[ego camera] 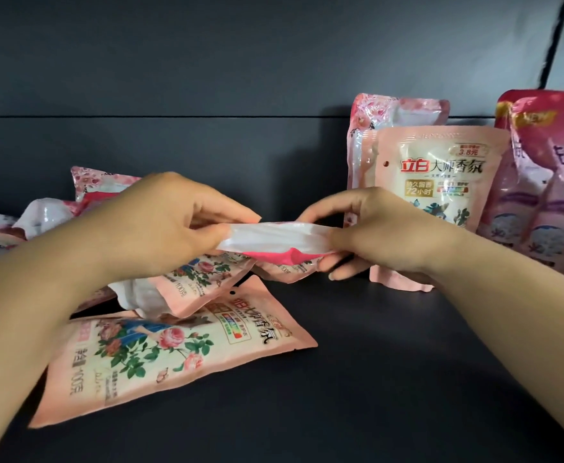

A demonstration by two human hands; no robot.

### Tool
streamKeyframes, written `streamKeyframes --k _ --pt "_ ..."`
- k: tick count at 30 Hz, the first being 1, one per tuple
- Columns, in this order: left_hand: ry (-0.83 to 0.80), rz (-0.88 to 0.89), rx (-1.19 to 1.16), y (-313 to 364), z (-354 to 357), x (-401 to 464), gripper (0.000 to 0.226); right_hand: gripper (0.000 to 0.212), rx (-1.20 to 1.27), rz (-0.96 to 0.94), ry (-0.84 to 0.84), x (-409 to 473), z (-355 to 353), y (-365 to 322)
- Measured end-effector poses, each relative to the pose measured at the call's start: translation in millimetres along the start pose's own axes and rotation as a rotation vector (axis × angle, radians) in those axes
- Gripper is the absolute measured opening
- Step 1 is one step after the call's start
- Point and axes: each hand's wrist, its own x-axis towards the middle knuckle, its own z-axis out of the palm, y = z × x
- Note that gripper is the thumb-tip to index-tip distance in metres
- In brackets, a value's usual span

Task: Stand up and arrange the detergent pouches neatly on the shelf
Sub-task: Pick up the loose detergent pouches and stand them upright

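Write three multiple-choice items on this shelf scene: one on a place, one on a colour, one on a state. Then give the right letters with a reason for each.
1. Where do the upright pouches stand on the shelf?
A. At the right, by the back wall
B. At the far left
C. At the front edge, centre

2. What colour is the band below the white edge of the held pouch?
A. Green
B. Bright pink
C. Black

3. How does the large rose-printed pouch nearest the camera sit?
A. Standing upright
B. Lying flat
C. Held in the air

Answers:
1 A, they stand at the right, near the dark back wall.
2 B, a bright pink strip runs beneath the white.
3 B, it lies face up on the shelf, while the left hand and right hand hold another pouch between them.
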Motion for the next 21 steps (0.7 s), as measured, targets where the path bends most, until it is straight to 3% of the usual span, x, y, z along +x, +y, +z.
streamKeyframes --k 3,5,7,8,10,12,14,17,21 --pt "-0.162 -0.063 -0.169 0 -3 -2 0.042 0.032 0.149 0.142 -0.169 -3 -1 9" --pt "-0.304 -0.122 -0.153 2 1 -2 0.04 0.032 0.373 0.241 -0.281 -5 0 11" --pt "-0.352 -0.246 -0.149 3 6 -4 0.057 0.021 0.535 0.255 -0.35 -3 3 11" --pt "-0.324 -0.351 -0.269 2 10 -2 0.069 0.023 0.585 0.257 -0.349 -2 6 12" --pt "-0.217 -0.579 -0.602 0 15 4 0.067 0.027 0.648 0.308 -0.236 5 12 16" --pt "-0.159 -0.695 -0.727 -1 21 10 0.039 0.026 0.628 0.372 -0.073 15 19 21" --pt "-0.179 -0.746 -0.755 -5 28 16 0.027 0.037 0.525 0.399 0.026 28 27 26" --pt "-0.233 -0.768 -0.786 -9 36 24 0.035 0.047 0.423 0.387 0.072 36 33 29" --pt "-0.281 -0.785 -0.614 -10 42 24 0.034 0.039 0.481 0.363 0.035 34 31 30"
